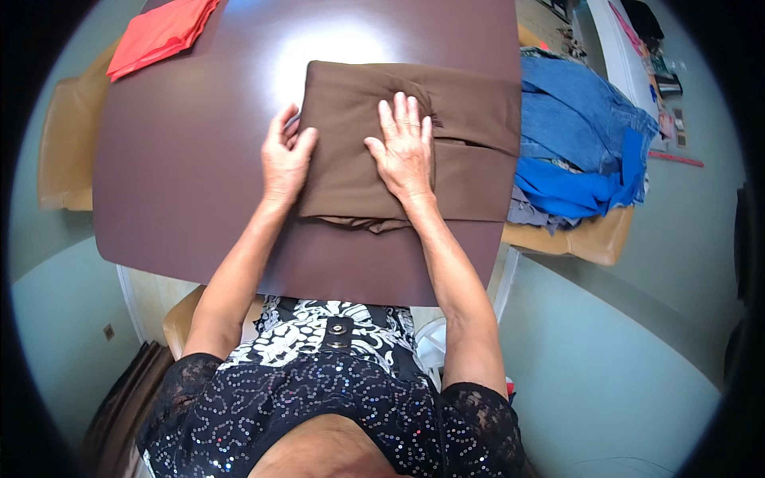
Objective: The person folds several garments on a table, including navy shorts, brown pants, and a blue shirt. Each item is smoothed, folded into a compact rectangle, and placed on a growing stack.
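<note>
A brown cloth garment (358,173) lies partly folded on the dark reddish-brown table (179,179), its right end reaching the table's right edge. My right hand (405,146) rests flat on the folded part with its fingers spread. At the left fold edge is my left hand (287,156), its thumb against the cloth and its fingers curled. Whether those fingers pinch the fabric cannot be told. Below my right wrist, a loose layer shows along the near edge of the garment.
Folded red cloth (161,37) lies at the table's far left corner. Blue denim clothing (574,113) and a bright blue garment (588,188) are heaped on a tan chair (574,242) at the right. Another tan chair (69,143) stands at the left.
</note>
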Available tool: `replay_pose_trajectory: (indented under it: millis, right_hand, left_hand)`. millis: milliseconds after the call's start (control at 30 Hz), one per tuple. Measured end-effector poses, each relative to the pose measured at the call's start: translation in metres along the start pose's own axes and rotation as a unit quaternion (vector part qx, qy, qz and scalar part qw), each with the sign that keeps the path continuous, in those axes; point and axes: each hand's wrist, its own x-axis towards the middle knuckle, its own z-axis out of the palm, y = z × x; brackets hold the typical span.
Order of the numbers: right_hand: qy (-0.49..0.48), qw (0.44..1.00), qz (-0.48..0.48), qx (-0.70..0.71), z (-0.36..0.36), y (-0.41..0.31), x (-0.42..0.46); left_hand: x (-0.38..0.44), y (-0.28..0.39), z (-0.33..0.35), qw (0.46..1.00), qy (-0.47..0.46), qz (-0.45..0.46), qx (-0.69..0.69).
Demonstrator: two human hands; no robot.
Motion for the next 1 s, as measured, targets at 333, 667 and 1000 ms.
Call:
replay_pose_trajectory:
  millis: [333,667,1000]
  right_hand:
    - [0.004,0.997,-0.032,0.064,0.034,-0.065,0.007]
    - [-0.018,0.976,-0.103,0.192,0.078,-0.142,0.027]
    - [-0.078,0.763,0.005,0.642,0.092,-0.142,0.052]
  left_hand:
    - [-0.010,0.012,-0.091,0.936,-0.161,-0.225,-0.217]
    - [-0.032,0.034,-0.155,0.978,-0.020,-0.147,-0.150]
    - [-0.035,0.079,-0.133,0.993,0.028,-0.104,-0.052]
